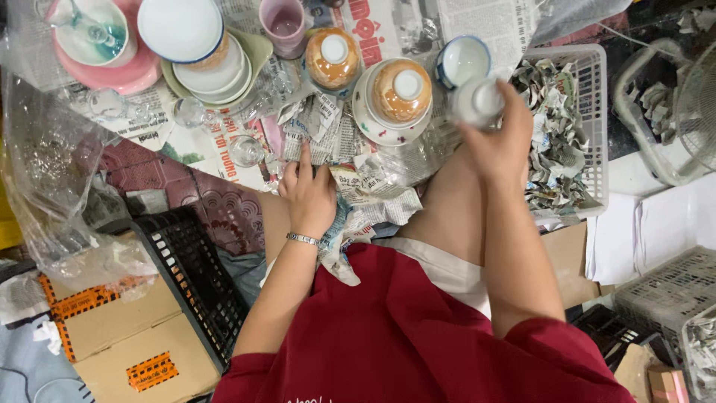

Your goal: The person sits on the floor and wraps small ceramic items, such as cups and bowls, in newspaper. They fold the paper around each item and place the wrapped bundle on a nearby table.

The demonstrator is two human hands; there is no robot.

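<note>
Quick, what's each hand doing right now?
Left hand: open, pressing flat on crumpled newspaper, holding nothing.
Right hand: closed around a small white cup.

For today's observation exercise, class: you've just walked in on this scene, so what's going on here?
A person in a red shirt sits among crockery spread on newspaper. Their right hand holds a small white cup upside down, while the left hand presses on a crumpled sheet of newspaper on their lap. Upturned orange bowls sit just ahead, stacked plates sit to the left, and a white basket of crumpled paper stands at the right.
</note>
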